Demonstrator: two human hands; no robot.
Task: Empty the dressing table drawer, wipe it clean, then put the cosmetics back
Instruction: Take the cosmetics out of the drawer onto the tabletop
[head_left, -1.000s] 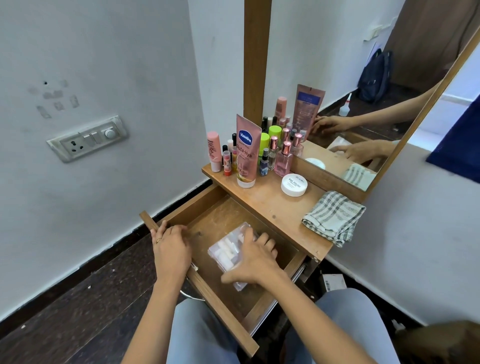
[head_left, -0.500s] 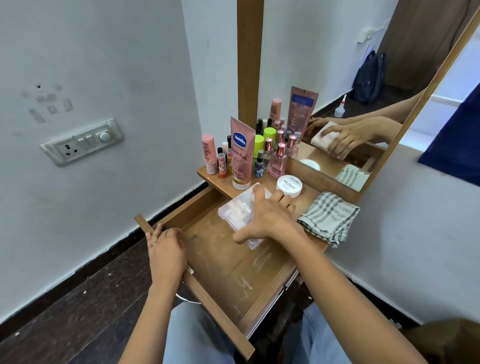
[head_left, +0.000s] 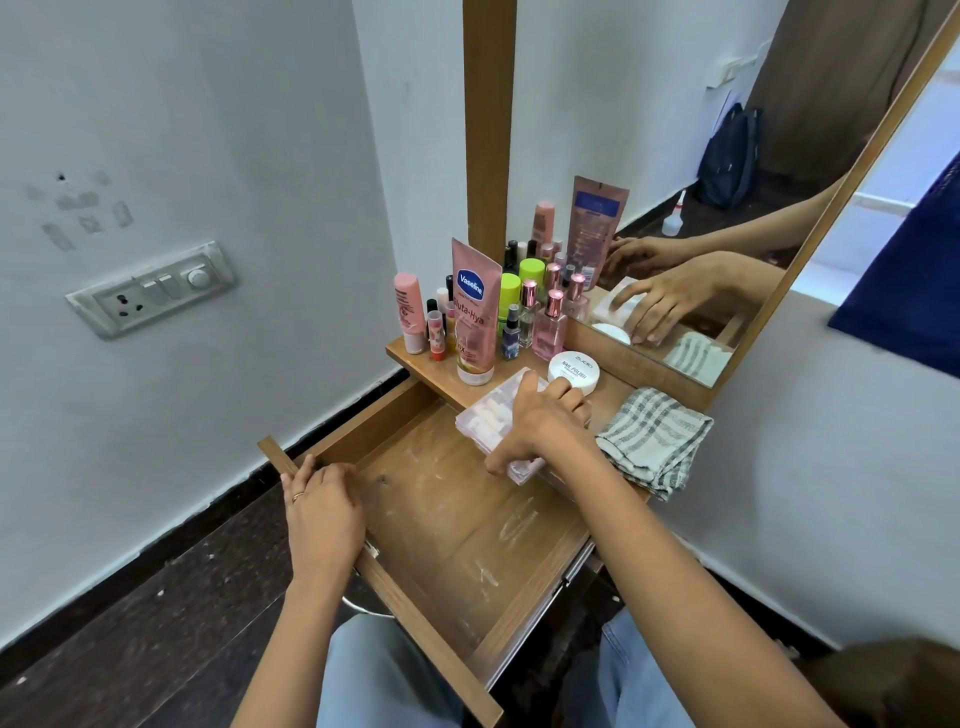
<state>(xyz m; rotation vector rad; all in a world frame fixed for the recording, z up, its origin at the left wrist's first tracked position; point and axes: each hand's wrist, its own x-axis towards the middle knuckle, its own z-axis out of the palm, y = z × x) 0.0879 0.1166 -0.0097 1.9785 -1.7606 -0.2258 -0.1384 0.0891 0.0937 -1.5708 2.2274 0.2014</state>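
Observation:
The wooden drawer (head_left: 457, 525) is pulled out, its scuffed floor bare. My left hand (head_left: 322, 514) rests on its front edge, fingers curled over the rim. My right hand (head_left: 545, 421) grips a clear plastic box (head_left: 485, 415) of small white and pink pieces, set on the tabletop's front edge and partly overhanging the drawer. Behind it stand a pink Vaseline tube (head_left: 474, 312), several small bottles (head_left: 524, 312) and a round white jar (head_left: 573, 370).
A folded grey checked cloth (head_left: 654, 439) lies on the tabletop's right end. A tilted mirror (head_left: 727, 197) rises behind the shelf. A wall with a switch plate (head_left: 150, 291) is to the left. My knees sit under the drawer.
My right hand lifted the clear plastic box out of the drawer and moved it up and back onto the tabletop edge. The left hand stayed on the drawer front.

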